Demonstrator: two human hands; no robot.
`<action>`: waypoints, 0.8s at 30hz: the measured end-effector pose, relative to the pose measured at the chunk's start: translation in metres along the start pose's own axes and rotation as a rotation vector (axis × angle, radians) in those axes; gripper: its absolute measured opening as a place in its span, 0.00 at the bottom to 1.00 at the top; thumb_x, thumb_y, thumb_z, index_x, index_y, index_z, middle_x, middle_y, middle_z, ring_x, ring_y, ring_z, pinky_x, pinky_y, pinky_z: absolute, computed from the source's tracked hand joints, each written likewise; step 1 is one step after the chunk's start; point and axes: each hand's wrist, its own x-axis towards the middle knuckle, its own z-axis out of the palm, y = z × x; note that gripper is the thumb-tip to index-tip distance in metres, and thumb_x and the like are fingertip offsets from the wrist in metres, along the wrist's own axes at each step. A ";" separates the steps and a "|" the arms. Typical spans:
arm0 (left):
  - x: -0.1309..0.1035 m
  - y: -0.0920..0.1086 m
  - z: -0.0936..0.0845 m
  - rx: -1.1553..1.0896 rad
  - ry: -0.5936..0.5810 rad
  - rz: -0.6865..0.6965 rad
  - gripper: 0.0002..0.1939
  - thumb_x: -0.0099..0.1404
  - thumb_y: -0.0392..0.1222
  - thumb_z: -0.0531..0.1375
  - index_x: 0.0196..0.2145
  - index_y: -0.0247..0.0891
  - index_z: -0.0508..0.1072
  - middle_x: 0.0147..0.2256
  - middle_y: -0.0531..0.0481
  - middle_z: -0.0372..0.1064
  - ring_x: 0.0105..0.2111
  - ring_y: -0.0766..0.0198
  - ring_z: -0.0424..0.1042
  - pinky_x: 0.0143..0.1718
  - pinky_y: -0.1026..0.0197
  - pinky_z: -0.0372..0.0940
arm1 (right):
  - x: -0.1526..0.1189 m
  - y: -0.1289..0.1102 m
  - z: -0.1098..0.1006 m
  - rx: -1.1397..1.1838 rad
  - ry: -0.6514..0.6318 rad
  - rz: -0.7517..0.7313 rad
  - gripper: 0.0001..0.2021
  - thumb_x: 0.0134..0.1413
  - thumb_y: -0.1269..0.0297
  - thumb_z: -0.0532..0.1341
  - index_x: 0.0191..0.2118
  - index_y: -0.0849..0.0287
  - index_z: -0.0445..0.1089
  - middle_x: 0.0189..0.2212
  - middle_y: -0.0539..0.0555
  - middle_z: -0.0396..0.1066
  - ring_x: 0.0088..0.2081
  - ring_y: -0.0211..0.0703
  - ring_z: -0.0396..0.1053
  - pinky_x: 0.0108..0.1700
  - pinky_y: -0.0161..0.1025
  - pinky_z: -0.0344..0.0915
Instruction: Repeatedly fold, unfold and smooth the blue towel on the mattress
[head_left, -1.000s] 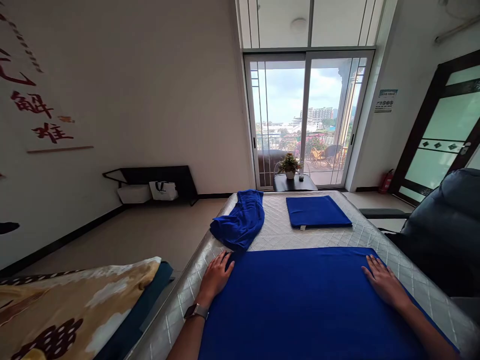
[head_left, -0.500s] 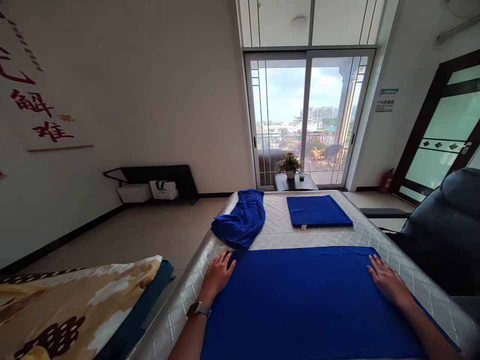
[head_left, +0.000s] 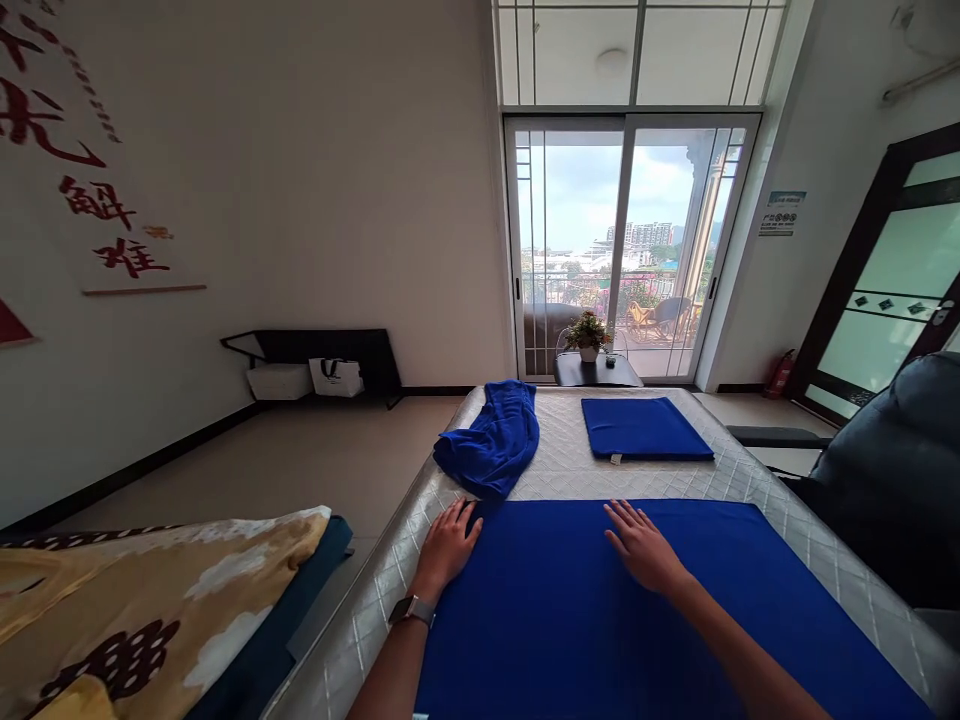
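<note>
Your left hand (head_left: 448, 545) lies palm down over the left edge of the spread blue cloth (head_left: 555, 620), close to its far corner, with the fingers extended and nothing gripped. A watch (head_left: 411, 610) sits on that wrist. Your right hand (head_left: 641, 545) is also palm down, fingers stretched out and slightly parted, over the cloth near the middle of its far edge; it has hold of nothing, and you can't tell how firmly it presses.

The cloth lies flat on the near part of the quilted mattress (head_left: 559, 460), in front of you. Just beyond your left fingertips is a crumpled blue cloth (head_left: 495, 440). Farther off to the right, a folded blue piece (head_left: 646, 428) lies with a small white tag (head_left: 616, 459) at its near edge. A patterned blanket (head_left: 225, 585) is to your left, apart from the mattress.
</note>
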 end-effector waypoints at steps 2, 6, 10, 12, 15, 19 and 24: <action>-0.001 0.001 -0.001 0.006 -0.002 -0.001 0.28 0.74 0.54 0.49 0.64 0.39 0.69 0.67 0.40 0.62 0.68 0.47 0.61 0.69 0.42 0.54 | 0.010 -0.024 0.005 0.061 -0.064 -0.113 0.35 0.72 0.43 0.38 0.75 0.55 0.47 0.75 0.51 0.41 0.75 0.46 0.36 0.75 0.51 0.37; -0.001 0.002 -0.004 0.024 -0.022 -0.008 0.29 0.75 0.54 0.48 0.65 0.37 0.69 0.68 0.39 0.61 0.68 0.48 0.59 0.70 0.43 0.53 | 0.015 -0.024 0.014 0.067 -0.103 -0.136 0.35 0.72 0.41 0.37 0.76 0.54 0.45 0.75 0.51 0.40 0.75 0.46 0.35 0.75 0.53 0.34; -0.001 0.002 -0.005 0.040 -0.034 0.002 0.30 0.75 0.55 0.48 0.65 0.36 0.68 0.68 0.38 0.60 0.69 0.49 0.58 0.71 0.43 0.52 | 0.006 0.022 0.016 0.019 -0.066 -0.037 0.36 0.72 0.41 0.36 0.76 0.54 0.45 0.75 0.50 0.39 0.75 0.46 0.34 0.75 0.53 0.34; -0.001 0.002 -0.005 0.042 -0.035 0.004 0.30 0.75 0.55 0.48 0.65 0.36 0.68 0.68 0.39 0.60 0.69 0.49 0.59 0.71 0.43 0.52 | -0.002 0.058 0.015 -0.022 -0.039 0.034 0.37 0.71 0.40 0.36 0.76 0.55 0.44 0.75 0.50 0.39 0.75 0.46 0.34 0.75 0.52 0.34; 0.000 0.003 -0.006 0.046 -0.045 -0.001 0.30 0.75 0.54 0.48 0.66 0.36 0.67 0.68 0.39 0.60 0.69 0.49 0.59 0.71 0.44 0.52 | -0.018 0.121 0.012 -0.092 0.008 0.165 0.37 0.70 0.42 0.38 0.76 0.56 0.46 0.75 0.51 0.42 0.75 0.47 0.37 0.74 0.53 0.37; 0.002 0.004 -0.006 0.044 -0.037 -0.010 0.29 0.75 0.54 0.49 0.65 0.38 0.68 0.68 0.41 0.61 0.68 0.50 0.60 0.70 0.45 0.52 | -0.040 0.202 0.009 -0.188 0.092 0.351 0.38 0.68 0.47 0.37 0.76 0.66 0.44 0.74 0.57 0.46 0.74 0.51 0.41 0.74 0.54 0.42; 0.003 0.002 -0.006 0.012 -0.046 -0.020 0.29 0.75 0.56 0.49 0.65 0.38 0.68 0.68 0.41 0.61 0.68 0.49 0.60 0.70 0.43 0.52 | -0.053 0.239 0.008 -0.231 0.131 0.485 0.37 0.69 0.51 0.36 0.75 0.69 0.44 0.74 0.58 0.46 0.74 0.52 0.44 0.73 0.53 0.44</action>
